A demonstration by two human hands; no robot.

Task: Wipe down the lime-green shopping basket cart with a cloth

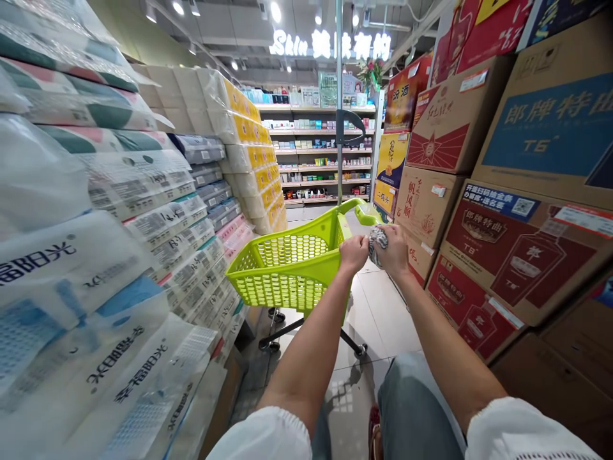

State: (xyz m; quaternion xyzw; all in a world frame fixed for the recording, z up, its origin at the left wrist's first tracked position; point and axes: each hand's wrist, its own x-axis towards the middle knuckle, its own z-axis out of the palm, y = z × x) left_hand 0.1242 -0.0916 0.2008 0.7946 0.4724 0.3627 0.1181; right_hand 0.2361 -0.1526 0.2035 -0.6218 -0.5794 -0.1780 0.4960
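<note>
A lime-green plastic shopping cart point(287, 265) stands on the tiled floor in a narrow store aisle, its basket empty. My left hand point(353, 251) is closed around the near rim of the cart's basket. My right hand point(395, 246) is beside it, closed on a crumpled grey-and-white cloth point(377, 241) pressed near the cart's handle point(363, 213). Both forearms reach forward from white sleeves.
Stacked packs of tissue paper point(119, 211) wall the left side. Cardboard liquor cartons point(498, 185) are piled high on the right. A metal pole point(339, 102) rises behind the cart. Shelves of goods point(320, 160) close the aisle's far end under a lit sign.
</note>
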